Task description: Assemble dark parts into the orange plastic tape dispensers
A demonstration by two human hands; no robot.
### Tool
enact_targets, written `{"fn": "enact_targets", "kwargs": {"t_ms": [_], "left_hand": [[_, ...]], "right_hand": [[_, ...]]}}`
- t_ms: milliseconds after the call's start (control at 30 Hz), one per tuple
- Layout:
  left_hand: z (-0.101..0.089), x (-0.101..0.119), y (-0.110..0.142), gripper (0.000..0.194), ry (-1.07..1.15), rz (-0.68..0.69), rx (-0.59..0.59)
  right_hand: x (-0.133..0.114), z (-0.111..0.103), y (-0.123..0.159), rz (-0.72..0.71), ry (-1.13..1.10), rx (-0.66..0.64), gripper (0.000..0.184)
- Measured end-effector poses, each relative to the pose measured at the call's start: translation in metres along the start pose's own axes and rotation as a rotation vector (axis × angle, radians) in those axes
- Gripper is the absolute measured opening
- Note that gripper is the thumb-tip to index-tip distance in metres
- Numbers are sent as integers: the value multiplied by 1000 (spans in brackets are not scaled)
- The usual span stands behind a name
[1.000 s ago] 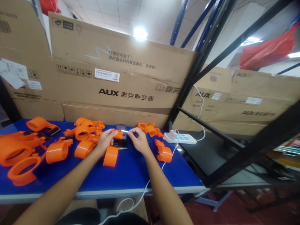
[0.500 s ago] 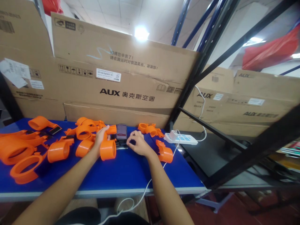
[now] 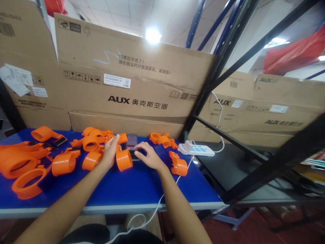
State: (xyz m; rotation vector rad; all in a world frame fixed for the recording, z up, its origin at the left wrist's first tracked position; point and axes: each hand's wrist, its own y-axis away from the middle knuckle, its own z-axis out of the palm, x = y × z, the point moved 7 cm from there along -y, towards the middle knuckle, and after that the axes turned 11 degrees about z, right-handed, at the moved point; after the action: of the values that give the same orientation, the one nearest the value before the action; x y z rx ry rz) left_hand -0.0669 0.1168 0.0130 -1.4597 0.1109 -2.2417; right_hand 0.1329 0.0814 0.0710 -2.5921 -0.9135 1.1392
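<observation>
My left hand (image 3: 109, 153) grips an orange plastic ring part (image 3: 124, 159) by its upper arm, holding it just above the blue table (image 3: 142, 186). My right hand (image 3: 148, 156) lies to its right, fingers stretched toward a black strip (image 3: 133, 156) that lies in front of a dark phone (image 3: 131, 141). The fingertips touch or nearly touch the strip. Whether anything is pinched under them is hidden.
Several orange ring parts (image 3: 63, 163) crowd the table's left half, and more (image 3: 177, 165) lie right of my right hand. A white power strip (image 3: 195, 149) sits at the right edge, its cable hanging off the front. Cardboard boxes (image 3: 132, 81) wall the back; black shelf struts (image 3: 228, 67) stand right.
My left hand lifted and turned the orange ring part, then brought it lower and rightward. My right hand went from a pinch near the part to fingers stretched over the black strip.
</observation>
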Motion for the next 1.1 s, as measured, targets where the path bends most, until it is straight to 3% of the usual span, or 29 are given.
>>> {"fn": "enact_targets", "kwargs": {"t_ms": [167,300,400,533,633,733,833,900,967,1100], "left_hand": [[0,-2,-1,49,0,44,30],[4,0,-2,49,33,85,-2],[11,-2,0,50,54,76,-93],[23,-7,10,60,-11,58,-223],[33,-5,22,61,-171,121,-317],[37,16,37,54,-379,277,-352],[35,59,54,55,-683,532,-425],[28,90,63,51,-948,677,-536],[7,120,61,42,-1213,741,-542],[-56,157,34,46,-1744,576,-448]], "right_hand": [[-8,14,0,-23,-176,-98,57],[-4,17,0,35,-236,-96,60],[3,17,-2,101,-370,-94,56],[13,7,-7,152,-620,57,47],[23,0,-11,219,-693,186,52],[32,-4,-13,312,-746,244,60],[32,-4,-12,355,-799,233,61],[25,0,-10,369,-846,150,61],[11,12,-7,381,-912,-31,62],[-23,50,6,436,-976,-453,60]]}}
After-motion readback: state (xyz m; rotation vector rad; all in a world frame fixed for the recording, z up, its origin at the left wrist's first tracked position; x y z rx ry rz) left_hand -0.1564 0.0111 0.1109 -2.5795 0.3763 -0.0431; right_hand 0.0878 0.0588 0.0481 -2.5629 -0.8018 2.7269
